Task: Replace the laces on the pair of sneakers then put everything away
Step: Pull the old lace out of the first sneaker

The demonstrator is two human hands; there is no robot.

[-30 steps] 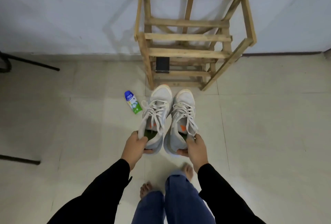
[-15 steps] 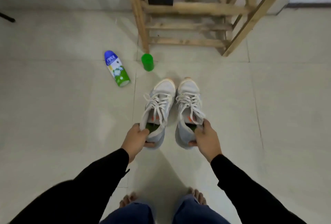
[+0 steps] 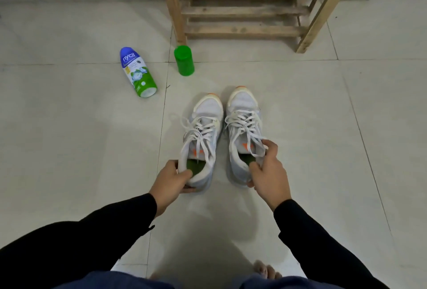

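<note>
Two white sneakers with white laces, orange tongue marks and green insoles stand side by side on the tiled floor, toes pointing away from me. My left hand (image 3: pixel 172 181) grips the heel collar of the left sneaker (image 3: pixel 203 127), thumb inside the opening. My right hand (image 3: pixel 268 168) grips the collar of the right sneaker (image 3: pixel 242 117), with its fingers curled over the lace ends by the tongue.
A wooden slatted shoe rack (image 3: pixel 242 11) stands against the wall ahead. A blue and green bottle (image 3: pixel 138 72) lies on its side to the left, with a small green container (image 3: pixel 184 60) upright beside the rack leg. My bare toes (image 3: pixel 265 271) show at the bottom.
The sneakers came down from in front of the rack to the floor, and my view dropped closer. My right hand's fingers moved up onto the laces.
</note>
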